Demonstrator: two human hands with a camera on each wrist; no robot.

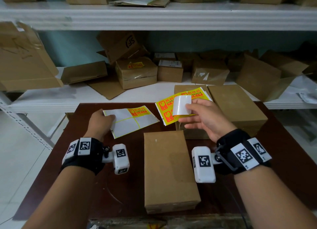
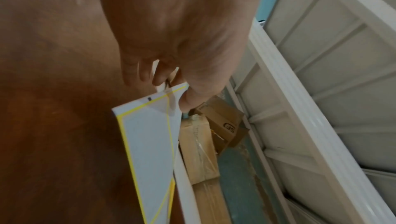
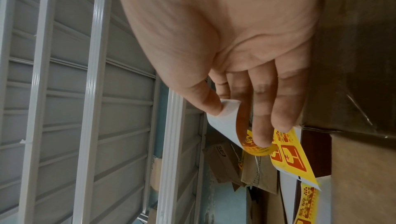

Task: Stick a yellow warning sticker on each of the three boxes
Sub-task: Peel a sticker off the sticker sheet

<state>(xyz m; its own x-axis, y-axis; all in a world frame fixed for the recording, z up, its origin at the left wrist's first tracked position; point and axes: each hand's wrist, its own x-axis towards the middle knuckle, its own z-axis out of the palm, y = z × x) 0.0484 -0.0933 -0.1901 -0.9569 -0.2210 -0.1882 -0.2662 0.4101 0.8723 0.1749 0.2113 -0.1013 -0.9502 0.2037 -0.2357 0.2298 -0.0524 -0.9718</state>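
The right hand (image 1: 204, 118) holds a peeled yellow warning sticker (image 1: 181, 105) up over the dark red-brown wooden worktop (image 1: 109, 185); its white back faces the head camera. In the right wrist view the thumb and fingers (image 3: 260, 126) pinch the curled sticker, whose yellow printed face bends inward. Just behind it a full sheet of yellow stickers (image 1: 165, 111) lies partly on the flat brown cardboard box at the back (image 1: 187, 89).

The left hand (image 1: 101, 120) pins the near-spent white backing sheet (image 1: 130, 122) to the worktop. One yellow sticker remains at its far corner. The left wrist view shows curled fingers (image 2: 145, 73) and thumb gripping the sheet's edge.

Three plain brown boxes stand on the worktop: the tall narrow cardboard box nearest the person (image 1: 168, 170), the larger cardboard box to the right (image 1: 238, 106) and the one under the sticker sheet. None shows a sticker on the faces I can see.

The step in hand seems to be carrying a freshly peeled sticker to its box. Next, the sticker likely needs turning adhesive side down, laying flat on a bare top, probably the nearest box, and smoothing from one edge so it does not crease or fold onto itself.
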